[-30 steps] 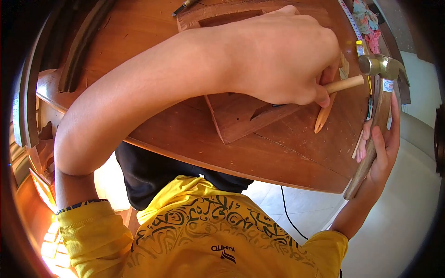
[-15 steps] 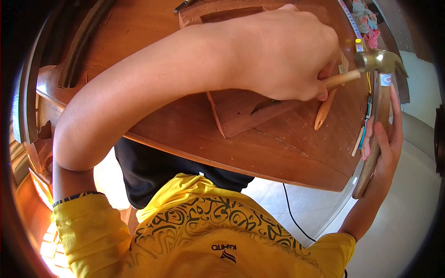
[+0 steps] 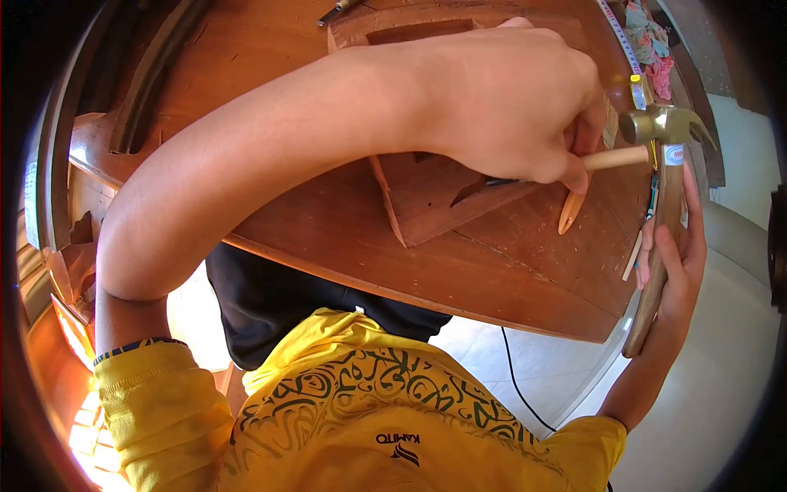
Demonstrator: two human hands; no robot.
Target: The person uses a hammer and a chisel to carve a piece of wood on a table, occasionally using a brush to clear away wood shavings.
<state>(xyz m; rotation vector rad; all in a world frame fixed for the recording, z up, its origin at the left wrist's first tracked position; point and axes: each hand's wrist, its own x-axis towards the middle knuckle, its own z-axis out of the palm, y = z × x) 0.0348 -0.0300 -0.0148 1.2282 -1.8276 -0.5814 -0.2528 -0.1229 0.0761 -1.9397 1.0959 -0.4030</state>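
My left hand (image 3: 525,107) is closed around a chisel (image 3: 619,157), its pale wooden handle sticking out to the right. Part of the dark blade shows below the hand, over a notch in a reddish-brown wooden workpiece (image 3: 426,211). Much of that piece is hidden under my forearm. On the right, my right hand (image 3: 680,258) grips a claw hammer (image 3: 668,189) by its brown handle. The brassy hammer head overlaps the area just above the chisel's butt end. Another orange wooden handle (image 3: 570,215) lies on the table below my left hand.
The brown wooden table (image 3: 508,283) has its near edge by my lap. Dark curved wood strips (image 3: 152,82) lie at the left. A metal-tipped tool (image 3: 334,11) is at the top. A measuring tape (image 3: 619,33), a crumpled cloth (image 3: 648,41) and a small yellow-capped bottle (image 3: 638,92) sit at the far right.
The chisel handle has shifted slightly right and down, and more of its dark blade shows. The hammer head is a little lower and further left. Both grips are kept.
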